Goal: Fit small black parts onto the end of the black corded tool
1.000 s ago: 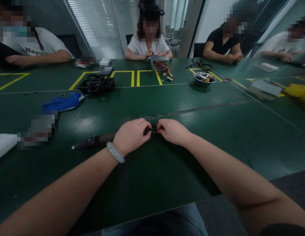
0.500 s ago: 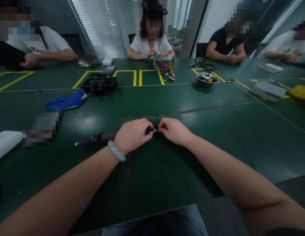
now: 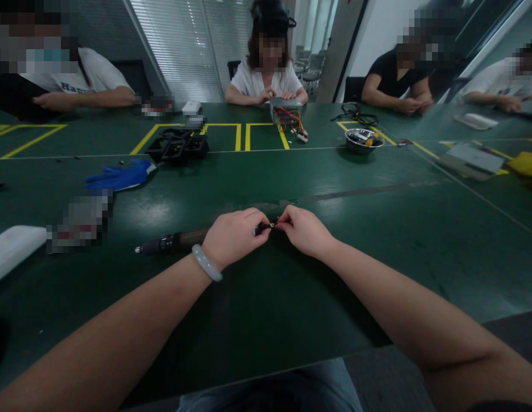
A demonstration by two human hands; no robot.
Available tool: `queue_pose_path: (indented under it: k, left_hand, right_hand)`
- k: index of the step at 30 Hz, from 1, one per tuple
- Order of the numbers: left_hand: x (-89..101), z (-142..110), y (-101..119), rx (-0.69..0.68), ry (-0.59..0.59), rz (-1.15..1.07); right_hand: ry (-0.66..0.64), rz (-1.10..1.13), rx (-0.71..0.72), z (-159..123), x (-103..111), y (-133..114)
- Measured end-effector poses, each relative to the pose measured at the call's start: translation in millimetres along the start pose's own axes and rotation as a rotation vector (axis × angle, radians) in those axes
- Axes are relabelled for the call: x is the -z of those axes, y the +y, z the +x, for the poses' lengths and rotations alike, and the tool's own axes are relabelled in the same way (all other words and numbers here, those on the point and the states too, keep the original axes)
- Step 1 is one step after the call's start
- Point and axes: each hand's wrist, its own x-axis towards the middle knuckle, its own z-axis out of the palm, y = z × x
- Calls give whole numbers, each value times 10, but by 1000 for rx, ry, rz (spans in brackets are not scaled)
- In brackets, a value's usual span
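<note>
Between finger and thumb, my left hand (image 3: 239, 236) pinches a small black piece (image 3: 261, 228), its kind too small to make out. My right hand (image 3: 305, 230) meets it fingertip to fingertip, closed in a pinch. A tiny brass-coloured bit (image 3: 272, 225) shows right between the two sets of fingertips; what the right fingers grip is otherwise hidden. Behind and left of my left wrist lies a dark electric screwdriver (image 3: 171, 242) with a metal tip, its far end covered by that hand.
Left on the green table (image 3: 266, 320) are a blue glove (image 3: 120, 175) and a white object (image 3: 17, 246). Farther back stand a black partitioned tray (image 3: 177, 145), a metal bowl (image 3: 364, 141) of small parts and a grey box with coloured wires (image 3: 286, 109). Several people sit opposite.
The brass-coloured bit and the black piece have come together at the fingertips, my right fingers closing in on them. The whole view has shifted slightly; both hands stay in about the same place.
</note>
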Motion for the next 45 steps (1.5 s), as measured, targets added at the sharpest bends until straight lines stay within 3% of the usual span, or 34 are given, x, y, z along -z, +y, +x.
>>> queue_pose_path:
  k: [18,28,40,45]
  left_hand:
    - [-9,-1,5,-17,-18,-36]
    - [-6,4,32,-61,0,-8]
    - [-8,-2,59,-97,-37,51]
    - [-17,3,41,-80,-67,32]
  right_hand:
    - [39,56,-25,-22,-72,-79]
    - [54,-75,101,-12,-34,-44]
    - [-11,98,-23,30,-45,5]
    - [-37,91,84,41,-39,28]
